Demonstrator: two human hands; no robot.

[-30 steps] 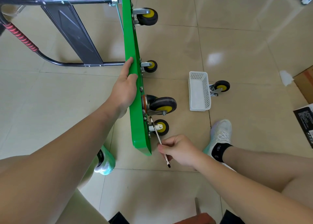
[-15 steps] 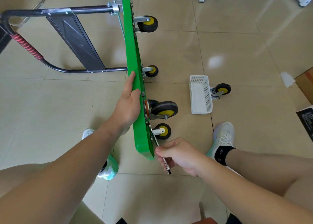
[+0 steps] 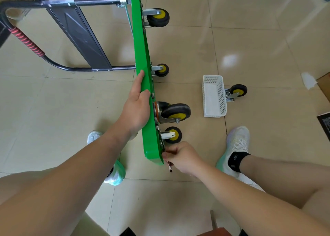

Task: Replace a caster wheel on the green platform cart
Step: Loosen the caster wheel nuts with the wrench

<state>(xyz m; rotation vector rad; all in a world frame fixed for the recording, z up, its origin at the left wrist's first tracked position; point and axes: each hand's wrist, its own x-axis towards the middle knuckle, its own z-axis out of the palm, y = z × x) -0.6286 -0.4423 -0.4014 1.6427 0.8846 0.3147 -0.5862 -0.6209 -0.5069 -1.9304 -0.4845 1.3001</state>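
Note:
The green platform cart stands on its side edge on the tiled floor, wheels pointing right. My left hand grips its upper edge near the middle. A large swivel caster with a yellow hub sits just right of that hand, and a small caster is below it. My right hand is shut on a thin metal wrench, pressed against the underside at the cart's near corner. Most of the tool is hidden by my fingers. A loose caster lies on the floor behind a white basket.
The white perforated basket lies right of the cart. The folded black handle with red grip extends left. My feet rest on either side of the cart. A cardboard box edge sits at the far right.
My right hand has moved up and left with the wrench, from clear of the cart to against its near corner. The view has shifted, so the cart looks lower and closer.

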